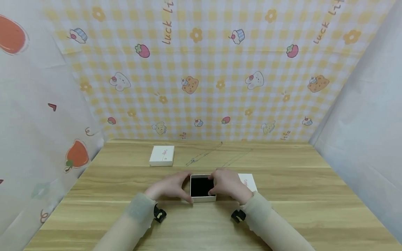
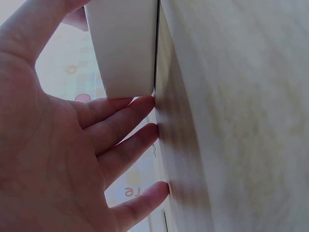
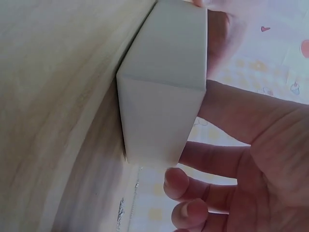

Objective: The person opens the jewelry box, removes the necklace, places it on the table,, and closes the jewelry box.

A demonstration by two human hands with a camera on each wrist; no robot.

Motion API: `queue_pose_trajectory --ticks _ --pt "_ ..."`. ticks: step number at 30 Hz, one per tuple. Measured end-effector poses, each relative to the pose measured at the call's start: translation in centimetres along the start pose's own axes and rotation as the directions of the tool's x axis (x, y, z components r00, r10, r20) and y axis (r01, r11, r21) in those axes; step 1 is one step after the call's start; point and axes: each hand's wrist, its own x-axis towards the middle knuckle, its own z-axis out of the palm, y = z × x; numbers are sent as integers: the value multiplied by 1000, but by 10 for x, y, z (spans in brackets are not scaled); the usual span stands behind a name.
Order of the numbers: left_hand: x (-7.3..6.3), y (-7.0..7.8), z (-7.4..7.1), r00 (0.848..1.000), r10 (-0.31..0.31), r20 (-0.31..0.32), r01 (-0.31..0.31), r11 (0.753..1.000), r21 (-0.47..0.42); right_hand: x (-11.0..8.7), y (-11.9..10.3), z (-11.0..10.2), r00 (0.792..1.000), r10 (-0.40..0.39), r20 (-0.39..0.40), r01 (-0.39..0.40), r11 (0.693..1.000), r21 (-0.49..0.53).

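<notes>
An uncovered white box (image 1: 203,199) with a black pad (image 1: 199,188) inside sits on the table between both hands. My left hand (image 1: 171,186) holds the box's left end, thumb at the front corner and fingers round the back corner. In the left wrist view those fingertips (image 2: 145,104) lie against the white wall. My right hand (image 1: 227,183) reaches over the right end, its thumb and a finger dipping inside at the pad. The right wrist view shows its other fingers (image 3: 177,181) curled outside the box; the rim hides the tips that reach in.
A white lid (image 1: 248,180) with a pink print lies partly behind the right hand. Another white box (image 1: 162,156), closed, stands at the back left. Two thin chains, a silver necklace (image 1: 205,154) and a finer one (image 1: 237,158), stretch across the wooden table (image 1: 298,167) behind the box.
</notes>
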Motion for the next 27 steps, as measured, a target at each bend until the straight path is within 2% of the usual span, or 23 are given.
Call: queue_pose_trajectory --ticks 5,11,14,17,23,27 --pt "0 -1 2 1000 14 9 -13 1000 -11 -2 3 -2 1000 -30 5 29 997 71" --pt "-2 2 0 1000 12 5 -12 1000 -2 -6 10 -12 997 -23 -71 37 978 205" --pt "-3 1 1 1000 14 9 -14 1000 5 -10 21 -17 994 -14 -104 40 967 253" --pt "-4 1 2 1000 4 17 -5 1000 17 -15 35 -20 992 -13 -122 44 968 249" --pt "-4 -1 2 1000 -1 12 0 1000 28 -23 62 -27 995 -10 -95 34 966 256" --pt "-3 -2 2 1000 4 11 -5 1000 25 -30 75 -28 996 -17 -88 36 974 223"
